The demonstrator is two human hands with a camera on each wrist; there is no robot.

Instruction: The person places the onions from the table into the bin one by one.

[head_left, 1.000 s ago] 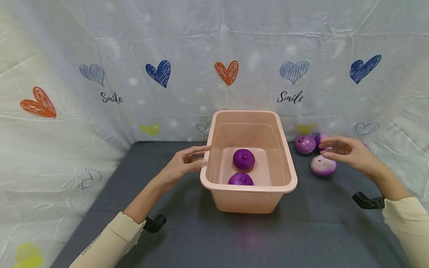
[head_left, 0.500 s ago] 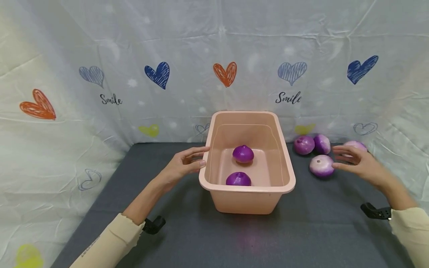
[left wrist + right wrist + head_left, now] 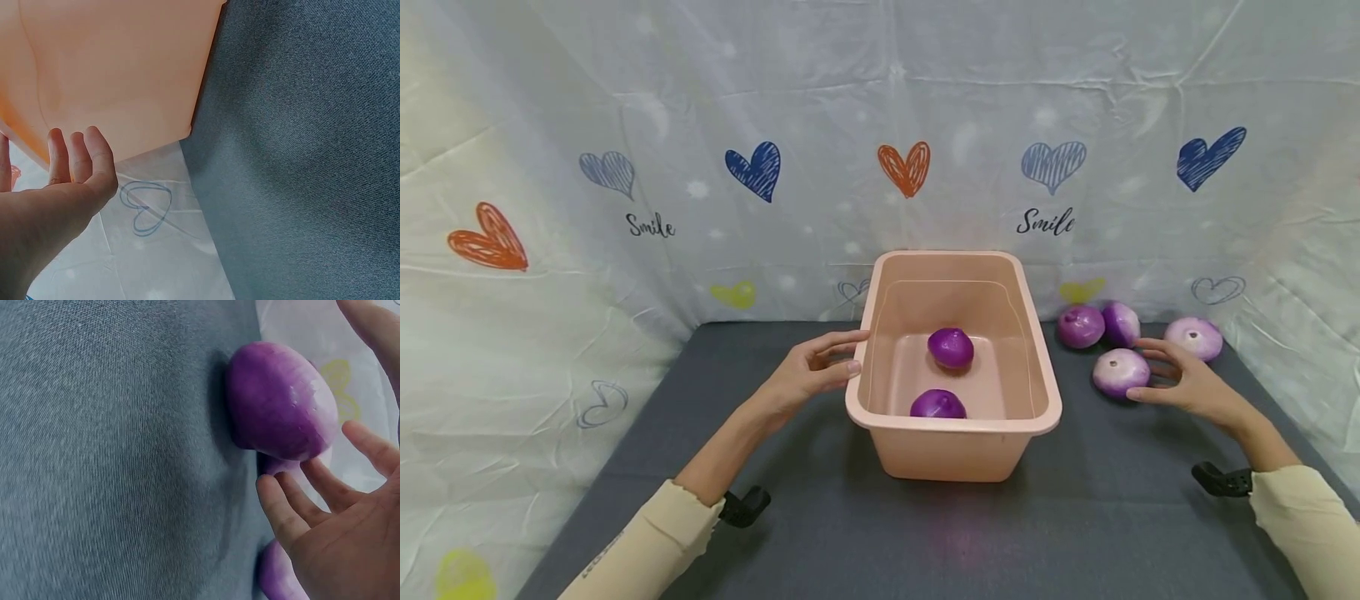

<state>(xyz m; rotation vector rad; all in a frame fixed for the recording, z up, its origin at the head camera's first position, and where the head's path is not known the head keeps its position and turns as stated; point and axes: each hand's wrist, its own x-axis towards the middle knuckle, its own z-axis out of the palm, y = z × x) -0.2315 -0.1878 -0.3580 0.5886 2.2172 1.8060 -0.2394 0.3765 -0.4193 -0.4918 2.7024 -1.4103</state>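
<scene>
A pale peach plastic tub (image 3: pixel 955 452) stands in the middle of the table in the head view, with two red onions, one farther back (image 3: pixel 951 348) and one nearer (image 3: pixel 938 404). My left hand (image 3: pixel 808 369) is at the tub's left side, relaxed fingertips right at the rim; the left wrist view has these fingers (image 3: pixel 99 153) against the tub's outer wall. At the right, my right hand (image 3: pixel 1187 383) is spread loosely beside a pale-topped red onion (image 3: pixel 1118 372). In the right wrist view that onion (image 3: pixel 281 400) sits just past the fingertips (image 3: pixel 269 487), outside any grip.
Behind the nearest onion lie more red onions: two side by side, one left (image 3: pixel 1081 326) and one right (image 3: pixel 1122 323), and one farther right (image 3: pixel 1195 337). Dark grey cloth (image 3: pixel 955 533) covers the table. A white heart-printed curtain (image 3: pixel 820 100) hangs close behind.
My right hand drew back rightward, then came forward and down to the nearest onion, uncovering the far-right one. The back onion in the tub rocked and shifted slightly. My left hand stayed put.
</scene>
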